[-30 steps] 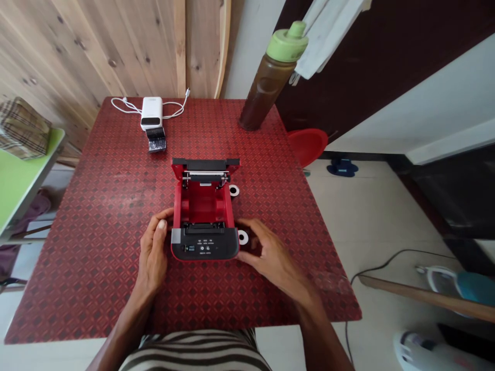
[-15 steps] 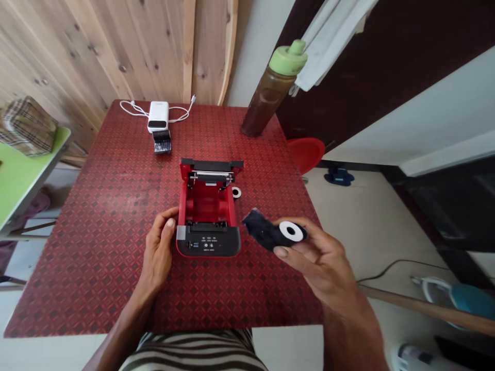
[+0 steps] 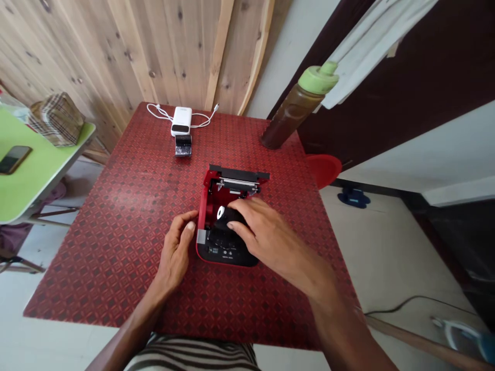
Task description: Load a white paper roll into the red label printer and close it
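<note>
A small red and black printer (image 3: 204,252) stands on the table with its lid (image 3: 240,172) raised at the back. My right hand (image 3: 273,234) reaches over its open bay and is closed on a black roll (image 3: 232,219) with a white core. The roll is tilted inside or just above the bay; I cannot tell if it touches the bottom. Its loose black tail lies toward the front panel. My left hand (image 3: 174,252) rests at the printer's left side, fingertips against or very near the casing, thumb apart from the fingers.
On the red patterned table (image 3: 116,257), a white power bank (image 3: 181,119) with a cable lies at the back, a small black piece (image 3: 183,147) before it. A green-capped bottle (image 3: 290,113) stands at the back right. A green table (image 3: 46,159) holds a plaid bag (image 3: 60,118) and phone (image 3: 14,159).
My right hand has carried the black roll leftward from beside the printer to its open bay. My left hand stays at the printer's left side. The camera view has shifted.
</note>
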{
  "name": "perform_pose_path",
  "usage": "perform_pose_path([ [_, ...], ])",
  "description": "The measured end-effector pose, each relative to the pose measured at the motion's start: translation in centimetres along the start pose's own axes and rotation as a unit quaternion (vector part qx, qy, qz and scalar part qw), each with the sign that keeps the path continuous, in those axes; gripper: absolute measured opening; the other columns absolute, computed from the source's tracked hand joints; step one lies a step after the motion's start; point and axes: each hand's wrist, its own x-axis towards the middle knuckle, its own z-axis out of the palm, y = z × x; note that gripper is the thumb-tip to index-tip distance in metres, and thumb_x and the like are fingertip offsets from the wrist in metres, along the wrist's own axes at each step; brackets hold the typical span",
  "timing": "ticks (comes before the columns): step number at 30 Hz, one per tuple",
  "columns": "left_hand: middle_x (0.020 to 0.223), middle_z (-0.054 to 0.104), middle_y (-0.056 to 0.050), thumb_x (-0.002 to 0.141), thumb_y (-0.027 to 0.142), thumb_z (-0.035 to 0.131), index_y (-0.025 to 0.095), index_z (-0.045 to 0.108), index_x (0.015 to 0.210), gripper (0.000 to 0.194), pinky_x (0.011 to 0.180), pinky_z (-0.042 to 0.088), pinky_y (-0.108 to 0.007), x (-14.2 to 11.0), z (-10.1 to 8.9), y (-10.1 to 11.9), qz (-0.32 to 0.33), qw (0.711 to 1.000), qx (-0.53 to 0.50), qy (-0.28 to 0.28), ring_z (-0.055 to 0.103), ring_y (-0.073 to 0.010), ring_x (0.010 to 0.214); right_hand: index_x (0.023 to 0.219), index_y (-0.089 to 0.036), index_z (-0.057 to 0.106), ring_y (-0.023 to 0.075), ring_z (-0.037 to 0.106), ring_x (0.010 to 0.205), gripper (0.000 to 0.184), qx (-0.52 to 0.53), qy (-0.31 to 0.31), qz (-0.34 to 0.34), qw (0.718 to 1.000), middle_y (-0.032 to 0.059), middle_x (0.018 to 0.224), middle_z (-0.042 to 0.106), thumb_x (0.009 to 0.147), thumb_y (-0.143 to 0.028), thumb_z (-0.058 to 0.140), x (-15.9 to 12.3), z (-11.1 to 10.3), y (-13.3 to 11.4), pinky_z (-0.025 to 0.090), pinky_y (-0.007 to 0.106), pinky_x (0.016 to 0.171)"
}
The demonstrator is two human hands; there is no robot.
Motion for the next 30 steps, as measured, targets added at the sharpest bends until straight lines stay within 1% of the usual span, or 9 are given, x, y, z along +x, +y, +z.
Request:
perform_pose_path([
  [3, 0.136, 0.081, -0.012, 0.111, 0.057, 0.056, 0.02, 0.076, 0.137, 0.049, 0.115, 0.055, -0.047, 0.0, 0.0, 0.0, 0.001, 1.0, -0.003, 0.0, 0.075, -0.0311, 0.126, 0.107, -0.022, 0.073, 0.0309, 0.077, 0.11, 0.016, -0.057, -0.02, -0.001, 0.998, 0.0109, 0.111, 0.082, 0.105, -0.009, 0.064, 0.8, 0.8, -0.1, 0.061, 0.047, 0.099],
  [7, 0.136, 0.08, -0.013, 0.111, 0.057, 0.057, 0.02, 0.076, 0.134, 0.048, 0.116, 0.055, -0.047, -0.1, 0.1, 0.0, 0.004, 1.0, -0.01, 0.0, 0.075, -0.0309, 0.126, 0.103, -0.022, 0.074, 0.0301, 0.076, 0.11, 0.015, -0.077, -0.02, 0.0, 0.997, 0.0108, 0.109, 0.083, 0.105, -0.01, 0.066, 1.4, 1.4, -0.4, 0.059, 0.045, 0.101],
  [12, 0.136, 0.081, -0.013, 0.112, 0.056, 0.056, 0.02, 0.076, 0.137, 0.049, 0.115, 0.056, -0.049, -0.1, 0.0, 0.1, -0.004, 1.0, -0.003, -0.006, 0.075, -0.0318, 0.125, 0.108, -0.022, 0.079, 0.0315, 0.075, 0.112, 0.016, -0.088, -0.009, 0.004, 0.996, 0.0126, 0.113, 0.085, 0.104, -0.011, 0.068, 1.4, 2.4, -0.6, 0.057, 0.047, 0.105],
  [15, 0.137, 0.081, -0.014, 0.112, 0.057, 0.056, 0.019, 0.075, 0.138, 0.05, 0.115, 0.055, -0.05, -0.1, -0.1, 0.1, -0.003, 1.0, -0.004, -0.009, 0.075, -0.0328, 0.127, 0.104, -0.02, 0.081, 0.0342, 0.076, 0.111, 0.014, -0.1, -0.022, 0.026, 0.994, 0.0147, 0.111, 0.086, 0.103, -0.011, 0.07, 1.8, 2.6, -0.8, 0.059, 0.049, 0.099],
  [17, 0.137, 0.081, -0.014, 0.112, 0.057, 0.057, 0.019, 0.075, 0.138, 0.05, 0.115, 0.055, -0.051, -0.1, -0.1, 0.1, -0.005, 1.0, -0.006, -0.009, 0.074, -0.0333, 0.128, 0.1, -0.019, 0.081, 0.0353, 0.077, 0.108, 0.017, -0.122, -0.039, 0.04, 0.991, 0.0155, 0.105, 0.085, 0.102, -0.007, 0.069, 2.2, 2.5, -1.1, 0.06, 0.048, 0.093],
  [20, 0.135, 0.081, -0.013, 0.112, 0.059, 0.057, 0.02, 0.075, 0.138, 0.05, 0.115, 0.055, -0.05, -0.1, -0.1, 0.1, -0.011, 1.0, -0.01, -0.007, 0.075, -0.0334, 0.128, 0.1, -0.018, 0.081, 0.034, 0.079, 0.099, 0.023, -0.155, -0.062, 0.051, 0.985, 0.0155, 0.097, 0.083, 0.097, 0.0, 0.067, 2.8, 2.5, -1.4, 0.06, 0.046, 0.086],
  [23, 0.135, 0.081, -0.013, 0.112, 0.06, 0.057, 0.02, 0.076, 0.138, 0.051, 0.114, 0.055, -0.049, -0.2, -0.1, 0.1, -0.011, 1.0, -0.012, -0.009, 0.075, -0.0333, 0.128, 0.098, -0.018, 0.082, 0.0325, 0.079, 0.091, 0.025, -0.157, -0.079, 0.065, 0.982, 0.0174, 0.1, 0.082, 0.096, 0.0, 0.065, 3.2, 2.9, -1.1, 0.06, 0.045, 0.081],
  [26, 0.137, 0.08, -0.013, 0.112, 0.059, 0.057, 0.021, 0.076, 0.139, 0.051, 0.114, 0.055, -0.05, -0.1, -0.1, 0.0, -0.007, 1.0, -0.01, -0.008, 0.075, -0.0332, 0.127, 0.095, -0.017, 0.082, 0.0321, 0.079, 0.09, 0.026, -0.154, -0.081, 0.066, 0.982, 0.0187, 0.101, 0.082, 0.096, 0.0, 0.063, 3.4, 3.6, -0.4, 0.061, 0.045, 0.081],
  [30, 0.138, 0.08, -0.013, 0.112, 0.059, 0.057, 0.02, 0.075, 0.14, 0.051, 0.116, 0.054, -0.05, -0.1, -0.1, -0.1, -0.012, 1.0, -0.008, -0.009, 0.074, -0.0335, 0.129, 0.092, -0.018, 0.08, 0.0296, 0.079, 0.088, 0.029, -0.154, -0.072, 0.055, 0.984, 0.0162, 0.095, 0.081, 0.097, 0.001, 0.059, 3.3, 4.4, 0.0, 0.062, 0.044, 0.083],
])
